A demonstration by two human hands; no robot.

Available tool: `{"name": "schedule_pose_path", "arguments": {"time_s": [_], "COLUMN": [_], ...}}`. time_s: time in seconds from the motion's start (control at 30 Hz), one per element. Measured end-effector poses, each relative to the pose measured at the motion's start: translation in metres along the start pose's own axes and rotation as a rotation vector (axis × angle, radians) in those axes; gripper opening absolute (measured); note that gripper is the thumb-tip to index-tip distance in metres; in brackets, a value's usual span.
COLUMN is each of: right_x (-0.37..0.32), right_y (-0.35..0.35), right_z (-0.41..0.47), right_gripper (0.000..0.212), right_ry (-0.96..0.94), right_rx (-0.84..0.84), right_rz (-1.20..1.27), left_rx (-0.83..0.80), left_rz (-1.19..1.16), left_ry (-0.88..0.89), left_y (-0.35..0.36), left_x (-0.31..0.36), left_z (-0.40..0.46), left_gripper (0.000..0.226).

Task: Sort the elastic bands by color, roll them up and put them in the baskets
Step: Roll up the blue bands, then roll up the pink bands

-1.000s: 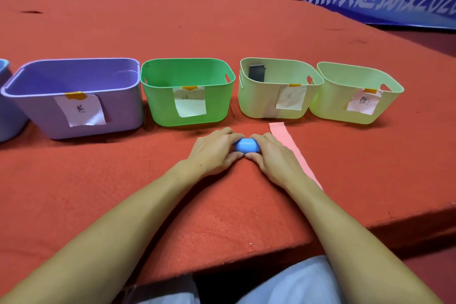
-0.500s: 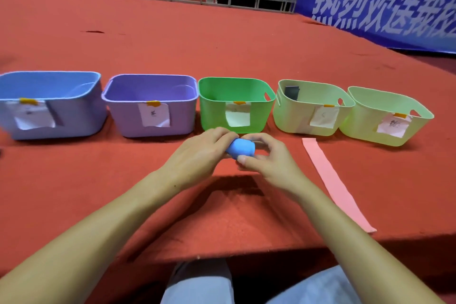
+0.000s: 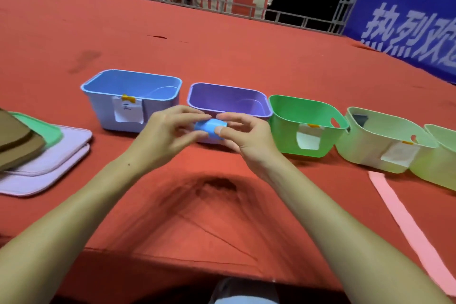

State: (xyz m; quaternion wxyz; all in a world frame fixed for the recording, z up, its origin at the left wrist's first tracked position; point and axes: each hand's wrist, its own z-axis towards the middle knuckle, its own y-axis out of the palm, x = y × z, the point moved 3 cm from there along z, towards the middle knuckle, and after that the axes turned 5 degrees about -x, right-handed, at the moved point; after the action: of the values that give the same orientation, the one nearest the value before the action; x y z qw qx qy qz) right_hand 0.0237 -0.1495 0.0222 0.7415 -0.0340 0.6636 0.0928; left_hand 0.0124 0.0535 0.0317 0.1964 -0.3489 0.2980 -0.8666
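Note:
A rolled-up blue elastic band (image 3: 208, 127) is held in the air between my two hands, in front of the purple basket (image 3: 229, 99). My left hand (image 3: 165, 134) pinches its left side and my right hand (image 3: 243, 134) pinches its right side with thumb and fingers. The blue basket (image 3: 130, 86) stands to the left of the purple one, with a paper label on its front. A flat pink band (image 3: 404, 222) lies stretched out on the red cloth at the right.
A green basket (image 3: 303, 108) and two pale green baskets (image 3: 385, 128) continue the row to the right; one holds something dark. Stacked lids in lilac, green and brown (image 3: 49, 153) lie at the left. The table's front edge runs below my forearms.
Both hands have lifted the blue roll off the cloth and carried it left, from before the green basket to before the purple one. My view has swung left, showing the blue basket and lids.

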Motion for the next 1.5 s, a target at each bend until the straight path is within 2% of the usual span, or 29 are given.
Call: {"name": "schedule_pose_path", "arguments": {"time_s": [0.17,0.3,0.37,0.43,0.53,0.6,0.67,0.73,0.87,1.1,1.27,1.4,1.5], "right_x": [-0.005,-0.01,-0.007,0.002,0.014,0.015,0.01,0.008,0.006,-0.002,-0.017,-0.022,-0.02], "right_y": [0.055,0.093,0.105,0.109,0.109,0.111,0.112,0.111,0.098,0.034,-0.045,-0.117,-0.175], "right_z": [0.073,0.14,0.168,0.189,0.203,0.205,0.204,0.205,0.196,0.104,0.009,-0.061,-0.108], "right_gripper": [0.028,0.027,0.027,0.027,0.026,0.026,0.029,0.027,0.017,0.011,0.012,0.014,0.015], "right_ry": [-0.17,-0.325,-0.342,-0.304,-0.204,-0.159,-0.128,-0.112,-0.197,-0.333,-0.369,-0.352,-0.292], "right_rx": [-0.099,-0.147,-0.155,-0.175,-0.232,-0.284,-0.319,-0.329,-0.248,-0.117,-0.011,0.067,0.115], "right_rz": [-0.306,-0.544,-0.67,-0.772,-0.932,-1.073,-1.134,-1.098,-0.995,-0.647,-0.488,-0.416,-0.432], "left_rx": [0.133,0.145,0.139,0.103,-0.047,-0.151,-0.182,-0.183,-0.142,0.018,0.097,0.142,0.105], "left_rz": [0.03,0.051,0.107,0.174,0.159,0.113,0.062,0.017,0.029,-0.123,-0.234,-0.318,-0.364], "left_ry": [-0.1,-0.19,-0.24,-0.298,-0.424,-0.503,-0.514,-0.512,-0.467,-0.256,-0.171,-0.11,-0.047], "left_y": [-0.054,-0.082,-0.09,-0.09,-0.085,-0.083,-0.082,-0.082,-0.08,-0.042,0.024,0.098,0.16], "left_x": [-0.06,-0.112,-0.133,-0.151,-0.169,-0.172,-0.175,-0.178,-0.167,-0.065,0.017,0.085,0.129], "left_z": [0.015,0.041,0.054,0.064,0.072,0.071,0.07,0.069,0.071,0.059,0.042,0.034,0.033], "left_gripper": [0.028,0.032,0.034,0.029,0.031,0.041,0.053,0.053,0.033,0.029,0.012,0.009,0.01]}}
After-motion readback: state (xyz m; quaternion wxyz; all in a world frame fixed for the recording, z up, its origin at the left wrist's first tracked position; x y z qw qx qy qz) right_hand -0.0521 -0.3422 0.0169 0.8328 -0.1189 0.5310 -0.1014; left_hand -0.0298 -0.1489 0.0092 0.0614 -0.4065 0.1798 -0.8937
